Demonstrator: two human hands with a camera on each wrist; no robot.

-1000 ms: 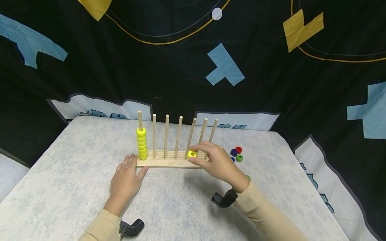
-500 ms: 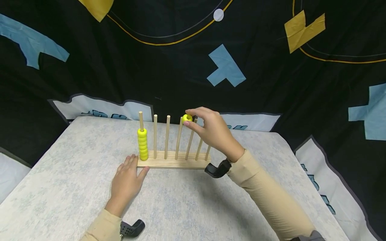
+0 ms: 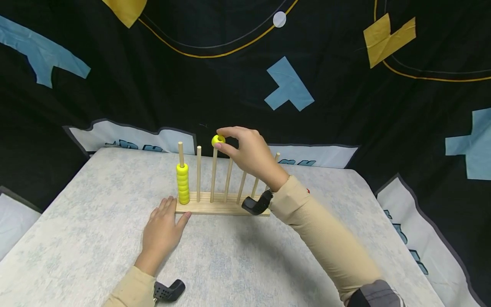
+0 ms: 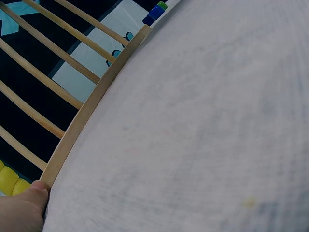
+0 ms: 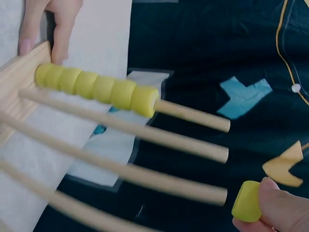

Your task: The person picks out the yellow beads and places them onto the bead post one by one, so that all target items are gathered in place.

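A yellow bead (image 3: 217,140) is pinched between thumb and finger of my right hand (image 3: 251,151), at the height of the peg tops. In the head view it overlaps the top of the third peg from the left; the right wrist view shows it apart from the pegs. The wooden peg rack (image 3: 215,207) stands on the table with several upright pegs. Its leftmost peg carries a stack of several yellow beads (image 3: 183,183). My left hand (image 3: 163,230) rests at the rack's left end, with the thumb (image 4: 37,186) against the front edge of the base.
Blue and green beads (image 4: 154,13) lie past the rack's right end in the left wrist view. In the head view my right sleeve (image 3: 326,230) hides most of that spot, leaving a bit of red bead (image 3: 308,191). A dark curtain (image 3: 230,98) hangs behind the table.
My right hand has lifted the yellow bead from low by the rack's right part and carried it up and left past several pegs. My left hand stays at the rack's left end.
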